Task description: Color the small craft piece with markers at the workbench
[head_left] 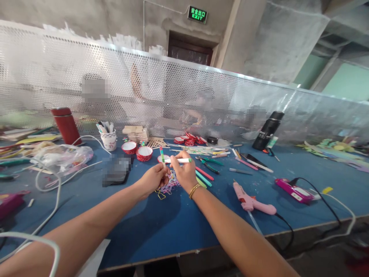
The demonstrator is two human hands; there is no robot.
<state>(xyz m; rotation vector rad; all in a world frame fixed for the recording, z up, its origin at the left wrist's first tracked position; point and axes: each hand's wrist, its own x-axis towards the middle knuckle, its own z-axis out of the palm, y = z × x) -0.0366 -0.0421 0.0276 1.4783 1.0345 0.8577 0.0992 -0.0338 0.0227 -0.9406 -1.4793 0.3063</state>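
My left hand (152, 177) pinches a small upright stick with green and red colouring (162, 157). My right hand (184, 172), with a gold bracelet on the wrist, grips a white marker with a green tip (179, 160) lying crosswise, its end touching the stick. Both hands hover over a heap of coloured paper clips (168, 187) on the blue table (161, 223). Several pink and green sticks (204, 176) lie just right of my right hand.
A pink glue gun (250, 201) and a magenta one (294, 191) lie right with cords. A phone (115, 173), red-rimmed tape rolls (144, 153), a pen cup (108, 138), a red flask (65, 125) and a black bottle (266, 130) stand behind. A perforated screen (173, 88) hides people beyond.
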